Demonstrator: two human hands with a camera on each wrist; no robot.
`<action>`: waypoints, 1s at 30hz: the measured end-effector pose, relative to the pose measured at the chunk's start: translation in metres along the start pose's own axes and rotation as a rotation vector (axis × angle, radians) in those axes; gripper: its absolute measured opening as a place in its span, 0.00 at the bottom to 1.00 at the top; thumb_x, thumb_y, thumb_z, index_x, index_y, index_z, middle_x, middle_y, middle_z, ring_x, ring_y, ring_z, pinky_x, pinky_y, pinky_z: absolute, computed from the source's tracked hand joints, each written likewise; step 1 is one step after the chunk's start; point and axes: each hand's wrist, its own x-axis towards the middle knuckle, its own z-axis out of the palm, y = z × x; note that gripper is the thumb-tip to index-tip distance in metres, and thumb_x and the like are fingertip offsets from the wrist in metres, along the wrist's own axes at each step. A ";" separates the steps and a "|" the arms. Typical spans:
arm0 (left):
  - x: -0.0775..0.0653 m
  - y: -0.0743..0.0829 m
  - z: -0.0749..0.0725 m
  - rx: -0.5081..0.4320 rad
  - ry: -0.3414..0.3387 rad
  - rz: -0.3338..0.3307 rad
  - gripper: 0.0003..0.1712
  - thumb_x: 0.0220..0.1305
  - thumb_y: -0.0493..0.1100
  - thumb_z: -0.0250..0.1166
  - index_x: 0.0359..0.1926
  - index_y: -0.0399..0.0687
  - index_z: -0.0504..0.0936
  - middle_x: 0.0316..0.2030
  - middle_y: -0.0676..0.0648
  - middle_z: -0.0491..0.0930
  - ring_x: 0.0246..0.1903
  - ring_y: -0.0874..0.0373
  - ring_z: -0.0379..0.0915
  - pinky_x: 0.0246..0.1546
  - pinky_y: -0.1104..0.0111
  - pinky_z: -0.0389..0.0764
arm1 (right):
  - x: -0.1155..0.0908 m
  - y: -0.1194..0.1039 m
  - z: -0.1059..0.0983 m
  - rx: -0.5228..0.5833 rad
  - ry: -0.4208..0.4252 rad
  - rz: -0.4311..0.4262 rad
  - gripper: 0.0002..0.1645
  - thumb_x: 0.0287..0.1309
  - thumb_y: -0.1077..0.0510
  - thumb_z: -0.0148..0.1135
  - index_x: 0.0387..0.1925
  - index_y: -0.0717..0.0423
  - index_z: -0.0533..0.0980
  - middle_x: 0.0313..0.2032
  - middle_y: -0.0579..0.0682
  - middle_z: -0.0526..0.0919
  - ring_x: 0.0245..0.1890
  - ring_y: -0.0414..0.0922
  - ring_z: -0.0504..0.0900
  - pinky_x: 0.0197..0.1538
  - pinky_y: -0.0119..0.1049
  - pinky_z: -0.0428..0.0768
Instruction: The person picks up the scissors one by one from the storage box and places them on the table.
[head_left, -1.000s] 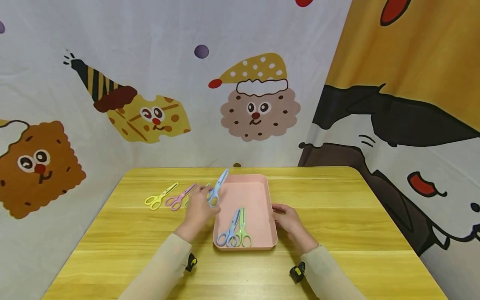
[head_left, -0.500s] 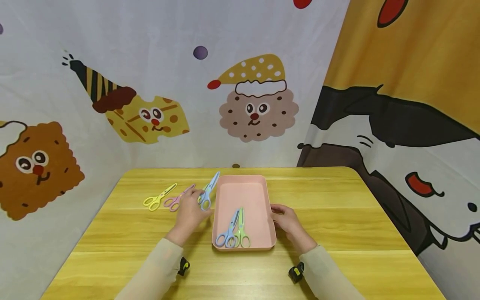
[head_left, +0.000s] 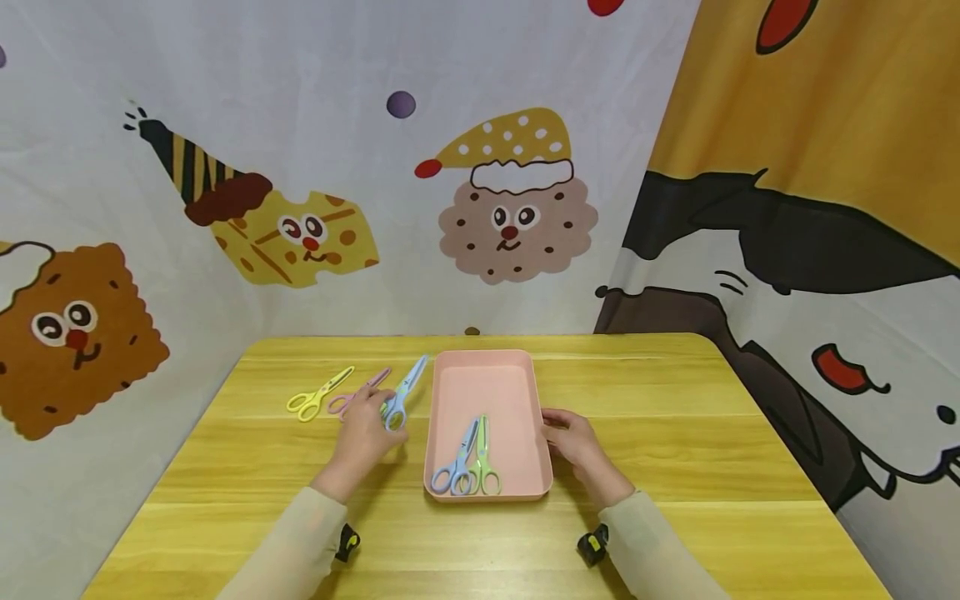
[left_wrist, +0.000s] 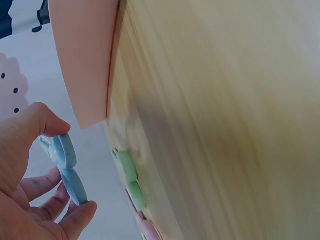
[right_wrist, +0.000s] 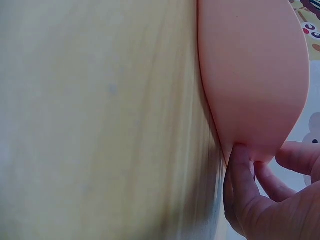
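Observation:
My left hand [head_left: 365, 435] pinches a pair of light blue scissors [head_left: 408, 389] by the handle loops, blades angled up and away. In the left wrist view, thumb and fingers lie either side of the blue loops [left_wrist: 68, 160], raised over the table. Behind that hand are green scissors [left_wrist: 125, 167], mostly hidden in the head view, and pink scissors [head_left: 372, 383]. My right hand [head_left: 579, 446] grips the right side of a shallow pink tray [head_left: 487, 357], its fingers against the outer wall and thumb at the rim. Blue scissors [head_left: 455, 467] and green scissors [head_left: 483, 458] lie inside the tray's near end.
Yellow scissors [head_left: 320, 395] lie leftmost on the wooden table [head_left: 645, 400], beside the pink pair. A cartoon-printed cloth [head_left: 322, 100] hangs right behind the table's far edge.
My left hand has carried the light blue scissors leftward from over the tray's left edge and lowered them beside the row of scissors. The right hand stays at the tray.

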 end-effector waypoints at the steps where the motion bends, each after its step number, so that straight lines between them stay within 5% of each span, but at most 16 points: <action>1: -0.001 -0.002 -0.001 0.006 -0.001 0.007 0.36 0.34 0.40 0.75 0.52 0.35 0.78 0.52 0.34 0.72 0.47 0.40 0.72 0.42 0.53 0.79 | 0.000 0.000 0.000 -0.003 -0.001 -0.001 0.22 0.61 0.67 0.54 0.57 0.68 0.71 0.52 0.65 0.75 0.44 0.48 0.79 0.44 0.39 0.81; 6: -0.004 -0.007 -0.005 0.035 -0.013 0.013 0.35 0.35 0.40 0.74 0.50 0.34 0.78 0.51 0.33 0.73 0.52 0.36 0.68 0.45 0.51 0.78 | -0.001 0.000 0.000 0.005 -0.007 -0.004 0.22 0.61 0.67 0.55 0.57 0.68 0.71 0.52 0.65 0.75 0.44 0.49 0.79 0.45 0.41 0.81; 23: -0.010 -0.017 -0.011 0.087 -0.048 0.009 0.35 0.32 0.41 0.74 0.49 0.35 0.79 0.47 0.36 0.76 0.41 0.46 0.70 0.34 0.61 0.74 | 0.000 -0.001 -0.001 0.015 -0.008 -0.013 0.22 0.60 0.68 0.54 0.57 0.69 0.71 0.52 0.65 0.76 0.43 0.48 0.80 0.44 0.40 0.82; 30: -0.014 -0.021 -0.015 0.107 -0.092 0.012 0.36 0.33 0.40 0.73 0.51 0.32 0.79 0.49 0.34 0.75 0.44 0.43 0.72 0.42 0.54 0.77 | -0.001 -0.001 0.000 0.012 -0.010 -0.018 0.22 0.61 0.69 0.53 0.57 0.69 0.71 0.51 0.66 0.75 0.43 0.49 0.80 0.45 0.42 0.82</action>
